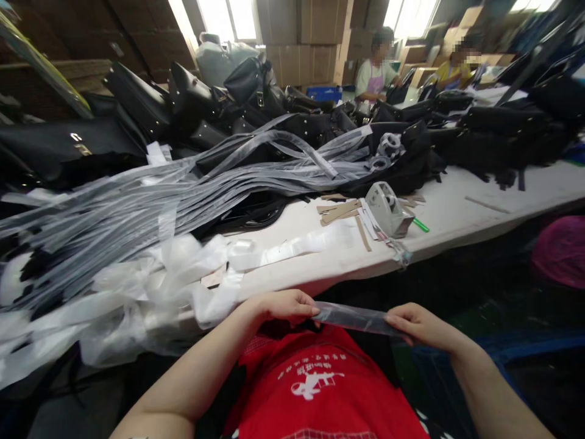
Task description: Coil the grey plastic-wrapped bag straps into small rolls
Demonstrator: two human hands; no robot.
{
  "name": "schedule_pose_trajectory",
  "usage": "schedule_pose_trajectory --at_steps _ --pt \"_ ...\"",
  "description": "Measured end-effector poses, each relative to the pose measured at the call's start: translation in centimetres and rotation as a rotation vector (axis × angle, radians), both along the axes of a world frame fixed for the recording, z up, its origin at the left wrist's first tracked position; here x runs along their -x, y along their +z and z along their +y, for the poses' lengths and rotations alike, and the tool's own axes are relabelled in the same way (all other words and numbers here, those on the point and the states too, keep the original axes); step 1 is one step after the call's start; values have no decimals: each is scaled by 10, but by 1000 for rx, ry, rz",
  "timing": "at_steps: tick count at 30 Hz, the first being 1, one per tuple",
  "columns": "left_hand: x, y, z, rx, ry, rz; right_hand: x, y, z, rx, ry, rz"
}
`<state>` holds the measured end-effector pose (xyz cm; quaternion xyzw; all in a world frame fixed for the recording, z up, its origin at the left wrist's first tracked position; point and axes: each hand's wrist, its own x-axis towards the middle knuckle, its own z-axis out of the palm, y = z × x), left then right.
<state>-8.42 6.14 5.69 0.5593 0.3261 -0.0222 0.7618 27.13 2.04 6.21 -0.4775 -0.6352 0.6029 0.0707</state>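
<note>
Between my two hands a clear plastic sleeve is stretched in front of the red apron, off the table's front edge. My left hand pinches its left end, thumb and fingers pressed together. At the other end my right hand is closed on the plastic in the same way. Whether anything lies inside the sleeve cannot be made out. On the table, left of my hands, lies a heap of loose clear plastic sleeving. Behind it runs a thick bundle of straps in plastic sleeves.
A tape dispenser stands on the white table, with brown card strips and a green pen-like item beside it. Black leather bags are piled along the back. Two people sit beyond. A purple bundle is at right.
</note>
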Motion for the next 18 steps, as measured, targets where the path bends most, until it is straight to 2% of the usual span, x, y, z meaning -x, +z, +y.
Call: schedule_pose_trajectory --at_steps 4,5,6,8,10,12,13,14,16,18 --pt "-3 1 -8 320 -21 -151 -1 13 8 -108 37 67" --pt "-7 5 -8 389 15 -235 2 12 10 -150 32 44" --pt "-13 11 -6 432 105 -334 9 9 10 -191 9 9" --pt "-30 26 2 435 441 -535 32 -3 7 -236 -22 -31" --pt "-52 40 17 289 870 -663 64 -17 -2 -191 7 42" --pt "-71 43 33 -27 1174 -628 96 -24 -11 -125 58 232" --pt "-79 40 38 -233 1229 -544 107 -22 -14 -101 55 345" --pt "-85 35 40 -438 1202 -425 114 -18 -14 -76 6 456" --pt "-92 20 33 -732 935 -196 112 -3 -6 -41 -204 644" --pt "-96 6 15 -775 610 -108 95 11 13 -31 -473 742"
